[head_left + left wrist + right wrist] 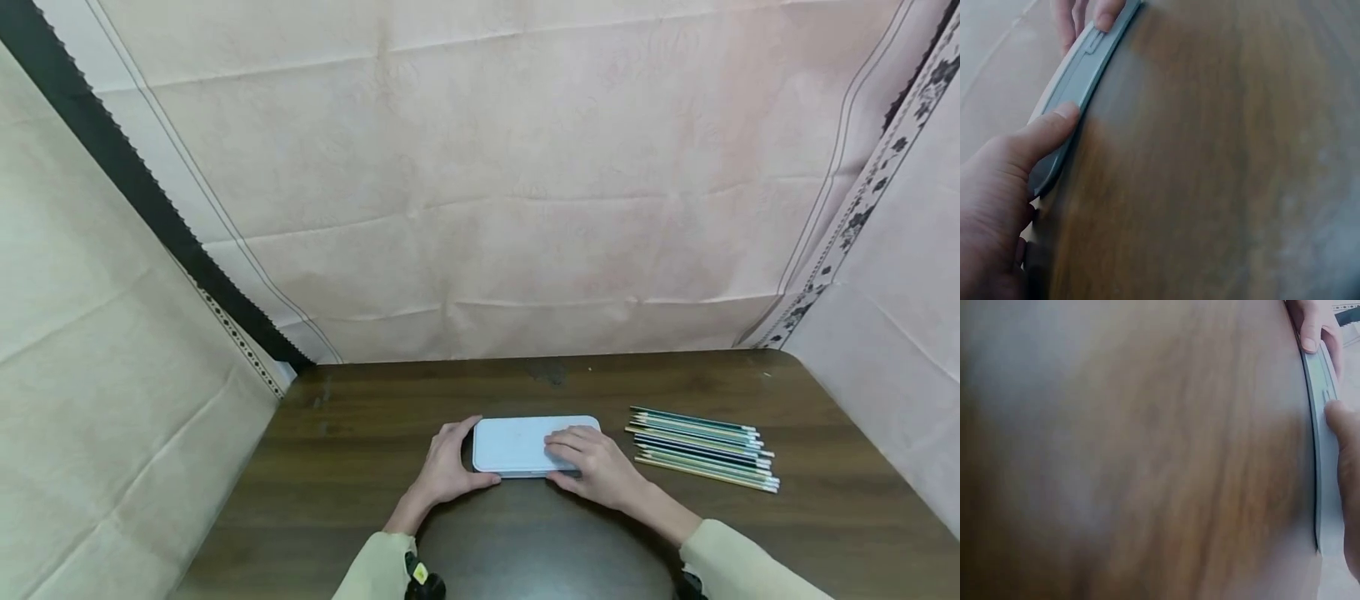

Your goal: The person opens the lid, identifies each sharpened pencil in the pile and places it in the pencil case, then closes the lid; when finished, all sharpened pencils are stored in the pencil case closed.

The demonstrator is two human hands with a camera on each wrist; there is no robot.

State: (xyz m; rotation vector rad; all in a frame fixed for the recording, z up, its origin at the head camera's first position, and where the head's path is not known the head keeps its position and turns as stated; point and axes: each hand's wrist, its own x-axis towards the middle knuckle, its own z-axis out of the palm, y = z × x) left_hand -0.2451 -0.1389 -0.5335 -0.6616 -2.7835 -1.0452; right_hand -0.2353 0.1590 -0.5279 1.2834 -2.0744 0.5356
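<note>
A flat pale blue pencil case (510,443) with rounded corners lies on the brown table. My left hand (448,465) grips its left end, thumb along the front side and fingers around the far side. With fingers bent over the lid's right part, my right hand (592,468) holds the case, its thumb at the front edge. In the left wrist view, the right thumb (1105,20) sits right by a small latch (1093,44) on the front side. The lid looks closed, and the case's inside is hidden.
To the right of the case lies a row of several pencils (701,450) in green, dark and pale tones, side by side. Pale cloth hangs (525,183) behind the table (360,433) and on both sides, close to its edges.
</note>
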